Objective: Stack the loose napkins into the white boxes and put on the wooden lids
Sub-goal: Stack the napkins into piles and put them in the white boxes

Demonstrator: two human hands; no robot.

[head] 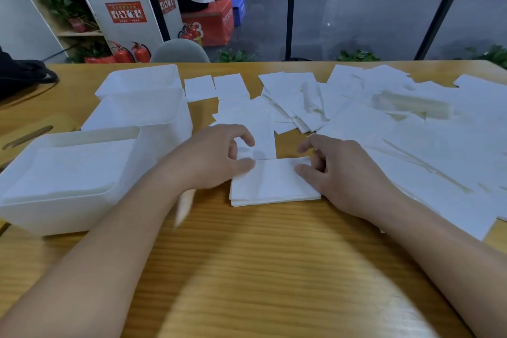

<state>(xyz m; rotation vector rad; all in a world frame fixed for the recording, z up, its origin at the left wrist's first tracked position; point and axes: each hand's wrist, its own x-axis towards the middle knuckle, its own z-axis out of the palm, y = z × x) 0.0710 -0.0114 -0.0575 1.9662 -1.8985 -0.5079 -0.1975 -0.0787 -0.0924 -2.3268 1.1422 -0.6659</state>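
A small stack of white napkins [274, 186] lies on the wooden table [247, 255] in front of me. My left hand [216, 156] pinches its left edge with curled fingers and thumb. My right hand [337, 173] grips its right edge the same way. Three white boxes stand to the left: the nearest box [55, 214] holds a layer of napkins, the middle box [142, 115] and the far box [137, 79] lie behind it. Loose napkins [384, 123] cover the table's right side. A wooden lid [24, 134] lies at the left edge.
A black bag [22, 77] sits at the table's far left corner. A grey chair back [179, 52] shows beyond the far edge. Behind the glass a person sits on a red box. Bare wood lies between me and the napkin stack.
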